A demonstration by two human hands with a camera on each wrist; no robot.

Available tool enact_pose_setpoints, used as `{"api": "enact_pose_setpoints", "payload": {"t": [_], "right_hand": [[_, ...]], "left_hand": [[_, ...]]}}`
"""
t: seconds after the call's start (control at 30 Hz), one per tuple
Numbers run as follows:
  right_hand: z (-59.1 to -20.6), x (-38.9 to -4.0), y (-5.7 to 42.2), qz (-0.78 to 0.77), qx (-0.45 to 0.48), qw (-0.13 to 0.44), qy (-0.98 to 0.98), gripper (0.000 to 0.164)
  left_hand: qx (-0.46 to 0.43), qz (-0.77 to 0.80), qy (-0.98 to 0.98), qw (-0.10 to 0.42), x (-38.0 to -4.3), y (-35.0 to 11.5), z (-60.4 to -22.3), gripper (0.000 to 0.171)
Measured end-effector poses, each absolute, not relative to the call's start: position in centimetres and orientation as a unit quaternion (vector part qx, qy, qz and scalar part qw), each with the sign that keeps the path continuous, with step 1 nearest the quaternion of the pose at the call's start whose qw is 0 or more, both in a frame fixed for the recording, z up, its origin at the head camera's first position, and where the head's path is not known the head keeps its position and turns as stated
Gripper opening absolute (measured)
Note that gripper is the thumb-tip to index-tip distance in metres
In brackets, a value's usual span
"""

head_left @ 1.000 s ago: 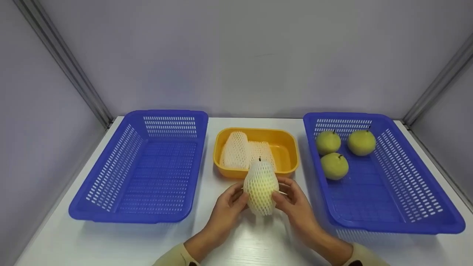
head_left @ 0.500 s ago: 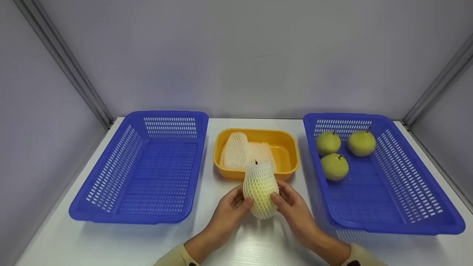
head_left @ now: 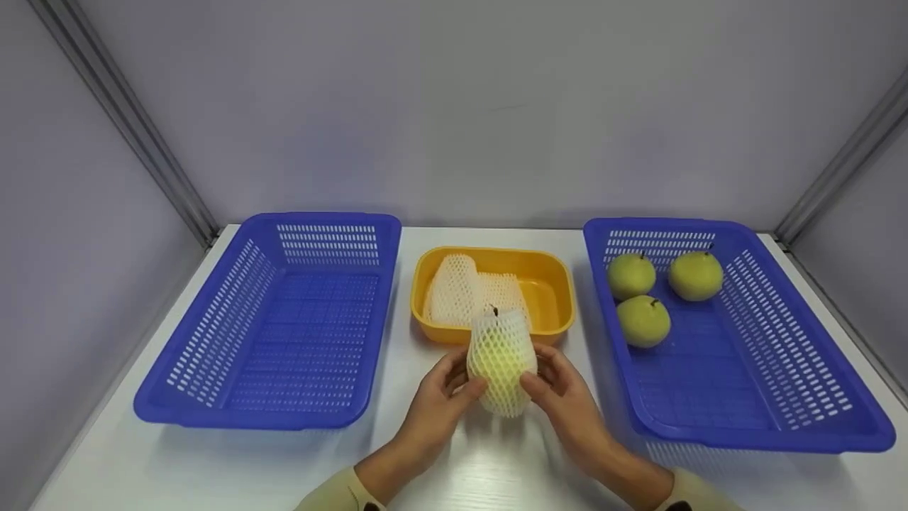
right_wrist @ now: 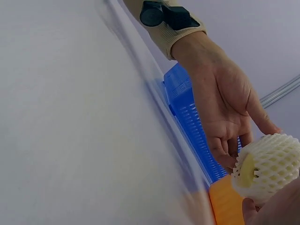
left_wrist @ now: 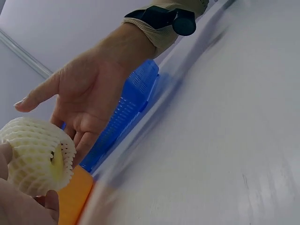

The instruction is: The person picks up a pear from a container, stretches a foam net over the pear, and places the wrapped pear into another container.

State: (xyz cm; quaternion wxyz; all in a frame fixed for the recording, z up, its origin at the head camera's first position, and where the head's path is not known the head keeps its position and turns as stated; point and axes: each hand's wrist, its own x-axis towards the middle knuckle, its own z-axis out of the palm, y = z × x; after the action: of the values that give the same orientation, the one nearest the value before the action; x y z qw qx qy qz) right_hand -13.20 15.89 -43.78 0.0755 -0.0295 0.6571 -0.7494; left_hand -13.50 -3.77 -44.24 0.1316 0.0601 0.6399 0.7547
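Observation:
A yellow-green pear in a white foam net sleeve [head_left: 504,365] stands upright between both hands in the middle of the head view, its dark stem out at the top. My left hand [head_left: 433,408] holds its left side, thumb on the near face, fingers partly hidden behind. On the other side my right hand [head_left: 571,411] grips it the same way. From below, in the left wrist view, the netted pear [left_wrist: 35,157] shows its bare bottom through the sleeve's open end; the right hand [left_wrist: 86,93] is beside it. The right wrist view shows the left hand [right_wrist: 218,93] at the netted pear [right_wrist: 269,164].
Just behind the hands sits a yellow tub [head_left: 546,301] with white foam net sleeves [head_left: 454,294] in it. A blue basket [head_left: 312,419] stands at left. The right-hand blue basket [head_left: 745,436] contains three bare pears [head_left: 695,275]. A wall [head_left: 454,142] closes the back.
Both thumbs have shifted slightly inward over the netted pear. Its stem swung a little left, then partly back. The sleeve's upper edge looks wider now. Baskets and tub have not moved.

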Motion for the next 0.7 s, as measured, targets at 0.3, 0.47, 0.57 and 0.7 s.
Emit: {"api": "enact_pose_setpoints", "payload": {"t": [0.3,0.47,0.57,0.7], "right_hand": [[-44.03,-13.14,15.91,-0.738,-0.016,0.08,0.67,0.055],[-44.22,-13.18,16.05,-0.744,-0.002,0.055,0.666,0.044],[-44.09,-13.12,16.07,-0.746,-0.001,0.051,0.664,0.039],[-43.8,-13.1,16.13,-0.739,-0.015,0.063,0.671,0.044]], "left_hand": [[0.072,0.754,0.638,0.14,-13.62,-3.78,-44.58,0.081],[0.065,0.763,0.632,0.117,-13.64,-3.94,-44.68,0.066],[0.059,0.767,0.63,0.106,-13.71,-3.98,-44.73,0.061],[0.058,0.763,0.633,0.115,-13.83,-3.88,-44.72,0.067]]}}
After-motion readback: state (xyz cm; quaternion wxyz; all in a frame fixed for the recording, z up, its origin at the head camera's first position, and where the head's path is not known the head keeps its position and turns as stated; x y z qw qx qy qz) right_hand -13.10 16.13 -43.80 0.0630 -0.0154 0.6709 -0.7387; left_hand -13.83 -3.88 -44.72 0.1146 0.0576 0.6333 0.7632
